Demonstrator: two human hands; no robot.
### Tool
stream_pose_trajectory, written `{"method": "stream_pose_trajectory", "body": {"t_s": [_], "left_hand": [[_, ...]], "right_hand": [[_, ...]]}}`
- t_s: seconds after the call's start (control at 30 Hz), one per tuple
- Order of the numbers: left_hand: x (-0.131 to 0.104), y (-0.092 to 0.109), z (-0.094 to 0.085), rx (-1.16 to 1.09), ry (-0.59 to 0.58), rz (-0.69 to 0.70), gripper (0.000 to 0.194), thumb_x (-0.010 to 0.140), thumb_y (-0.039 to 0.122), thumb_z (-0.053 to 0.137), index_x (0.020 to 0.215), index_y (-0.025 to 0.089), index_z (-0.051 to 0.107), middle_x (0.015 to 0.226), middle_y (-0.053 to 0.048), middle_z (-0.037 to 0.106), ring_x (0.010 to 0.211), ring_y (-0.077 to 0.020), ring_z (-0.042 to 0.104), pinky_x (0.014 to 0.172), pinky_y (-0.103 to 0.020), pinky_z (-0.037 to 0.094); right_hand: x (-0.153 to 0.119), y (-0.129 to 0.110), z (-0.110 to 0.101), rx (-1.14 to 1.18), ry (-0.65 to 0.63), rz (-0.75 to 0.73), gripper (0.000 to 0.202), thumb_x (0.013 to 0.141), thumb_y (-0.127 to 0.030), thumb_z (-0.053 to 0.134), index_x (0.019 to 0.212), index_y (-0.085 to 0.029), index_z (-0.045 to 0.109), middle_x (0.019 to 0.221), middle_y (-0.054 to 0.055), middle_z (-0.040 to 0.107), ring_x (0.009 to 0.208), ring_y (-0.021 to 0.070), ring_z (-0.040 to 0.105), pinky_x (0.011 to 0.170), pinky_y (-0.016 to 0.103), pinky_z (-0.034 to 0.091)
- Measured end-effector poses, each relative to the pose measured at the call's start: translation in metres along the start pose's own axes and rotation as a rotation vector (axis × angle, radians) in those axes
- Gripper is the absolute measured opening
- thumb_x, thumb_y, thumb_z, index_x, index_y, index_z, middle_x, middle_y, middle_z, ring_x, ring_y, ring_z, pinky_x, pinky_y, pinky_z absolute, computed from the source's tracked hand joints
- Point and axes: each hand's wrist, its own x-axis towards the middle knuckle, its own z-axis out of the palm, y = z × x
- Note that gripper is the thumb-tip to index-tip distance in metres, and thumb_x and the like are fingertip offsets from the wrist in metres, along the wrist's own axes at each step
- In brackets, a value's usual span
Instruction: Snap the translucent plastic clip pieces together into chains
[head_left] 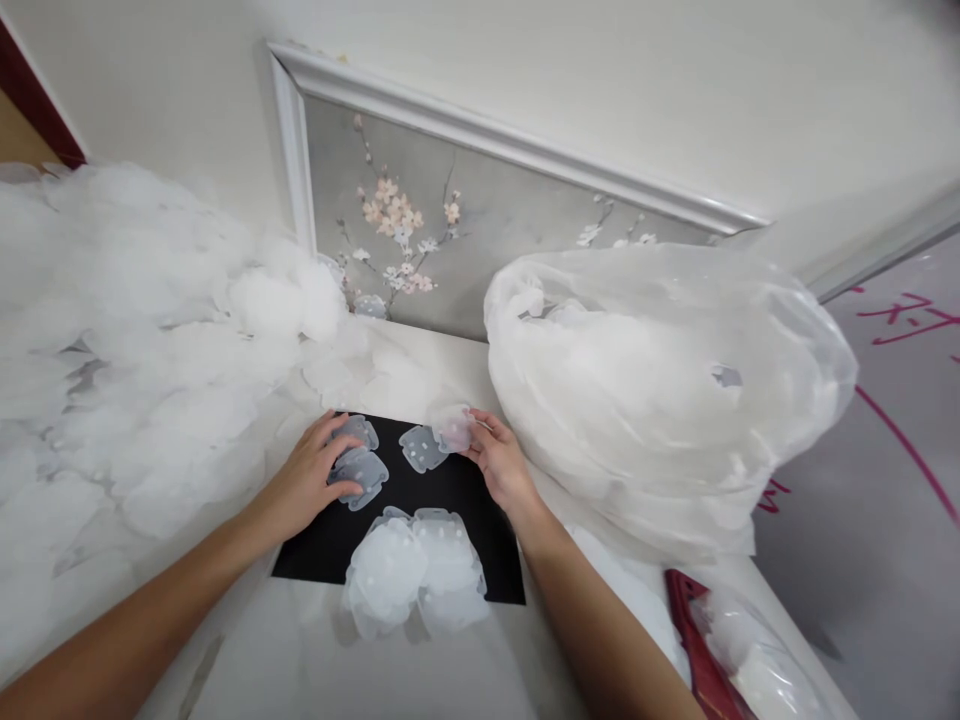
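On a black sheet (420, 495), my left hand (304, 480) rests at the left edge with its fingers apart. Its fingertips touch or hover over two translucent plastic pieces with scalloped edges, an upper one (358, 432) and a lower one (364, 478). My right hand (504, 465) pinches a thin translucent plastic piece (452, 430) between thumb and fingers at the sheet's far edge. Another such piece (422, 450) lies flat, partly under the held one. Closer to me, overlapping stacks of cloudy white pieces (416, 570) lie across the sheet's near edge.
A large heap of the same white pieces (150, 300) covers the left side. At right stands a full, clear plastic bag (660, 400). A red object (694, 640) and a smaller bag (757, 650) lie at lower right. Behind is a framed flower picture (465, 230) against the wall.
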Motion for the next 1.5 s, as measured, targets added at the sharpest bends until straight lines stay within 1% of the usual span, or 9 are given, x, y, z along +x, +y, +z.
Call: {"method": "stream_pose_trajectory", "body": {"t_s": [0.2, 0.37, 0.57, 0.73, 0.87, 1.1, 1.27, 1.4, 1.5], "left_hand": [[0.000, 0.011, -0.004, -0.058, -0.041, 0.005, 0.027, 0.075, 0.027, 0.069, 0.101, 0.027, 0.065, 0.151, -0.006, 0.047, 0.146, -0.0338, 0.030, 0.113, -0.054, 0.036], [0.000, 0.009, -0.001, -0.085, -0.029, 0.040, 0.026, 0.075, 0.026, 0.068, 0.100, 0.027, 0.063, 0.145, -0.006, 0.054, 0.142, -0.0311, 0.038, 0.111, -0.051, 0.038], [-0.001, 0.024, -0.009, -0.199, 0.040, -0.048, 0.011, 0.080, 0.034, 0.061, 0.087, 0.026, 0.060, 0.112, -0.006, 0.072, 0.106, -0.0277, 0.066, 0.089, -0.040, 0.052], [0.000, 0.036, -0.016, -0.514, 0.100, -0.264, 0.029, 0.080, 0.052, 0.061, 0.080, 0.024, 0.052, 0.063, 0.004, 0.066, 0.058, -0.0170, 0.062, 0.059, -0.028, 0.048], [0.004, 0.037, -0.016, -0.841, 0.129, -0.435, 0.044, 0.066, 0.059, 0.072, 0.079, 0.022, 0.052, 0.060, 0.005, 0.061, 0.057, -0.0157, 0.060, 0.058, -0.028, 0.049], [0.008, 0.040, -0.019, -1.064, 0.189, -0.564, 0.041, 0.060, 0.046, 0.080, 0.079, 0.022, 0.054, 0.066, 0.002, 0.067, 0.062, -0.0183, 0.067, 0.062, -0.031, 0.052], [0.014, 0.033, -0.032, -1.173, 0.519, -0.529, 0.035, 0.057, 0.034, 0.081, 0.077, 0.022, 0.055, 0.068, 0.003, 0.068, 0.064, -0.0157, 0.066, 0.060, -0.026, 0.051], [0.017, 0.027, -0.040, -1.189, 0.604, -0.501, 0.032, 0.056, 0.030, 0.080, 0.077, 0.022, 0.057, 0.070, 0.003, 0.068, 0.066, -0.0146, 0.065, 0.061, -0.025, 0.052], [0.011, 0.031, -0.030, -1.050, 0.351, -0.492, 0.032, 0.063, 0.038, 0.077, 0.086, 0.023, 0.060, 0.067, 0.002, 0.068, 0.066, -0.0173, 0.066, 0.061, -0.027, 0.052]], "right_hand": [[-0.005, 0.000, 0.003, -0.111, -0.030, -0.059, 0.037, 0.069, -0.047, 0.073, 0.093, -0.023, 0.058, 0.081, 0.000, 0.071, 0.072, 0.0191, 0.069, 0.071, 0.033, 0.054], [-0.017, -0.019, 0.002, -0.645, -0.010, -0.426, 0.021, 0.086, -0.039, 0.054, 0.092, -0.022, 0.064, 0.092, 0.005, 0.074, 0.083, 0.0206, 0.067, 0.078, 0.034, 0.051], [-0.034, -0.042, -0.002, -1.171, -0.426, -0.324, 0.014, 0.084, -0.027, 0.059, 0.087, -0.025, 0.072, 0.090, -0.001, 0.075, 0.070, 0.0160, 0.065, 0.067, 0.027, 0.048], [-0.025, -0.025, 0.014, -1.259, -0.232, -0.481, 0.019, 0.089, -0.019, 0.055, 0.093, -0.022, 0.073, 0.088, 0.004, 0.072, 0.078, 0.0178, 0.065, 0.074, 0.029, 0.047], [-0.015, 0.000, 0.030, -1.436, -0.196, -0.576, 0.013, 0.087, -0.017, 0.061, 0.092, -0.019, 0.072, 0.089, 0.009, 0.067, 0.086, 0.0235, 0.064, 0.084, 0.037, 0.046], [-0.010, 0.008, 0.032, -0.656, -0.117, -0.361, 0.014, 0.080, -0.035, 0.065, 0.076, -0.022, 0.067, 0.074, 0.002, 0.065, 0.068, 0.0175, 0.059, 0.072, 0.033, 0.049], [-0.003, -0.010, 0.020, 0.024, -0.109, -0.132, 0.028, 0.061, -0.047, 0.078, 0.071, -0.023, 0.066, 0.066, -0.002, 0.064, 0.061, 0.0152, 0.058, 0.064, 0.030, 0.049], [-0.003, -0.029, 0.005, -0.030, -0.073, -0.114, 0.027, 0.060, -0.041, 0.081, 0.071, -0.021, 0.067, 0.059, -0.005, 0.060, 0.055, 0.0111, 0.052, 0.059, 0.025, 0.044], [-0.006, -0.042, -0.004, -0.236, -0.030, -0.171, 0.025, 0.063, -0.041, 0.078, 0.070, -0.019, 0.067, 0.063, -0.004, 0.063, 0.059, 0.0116, 0.053, 0.061, 0.025, 0.042]]}}
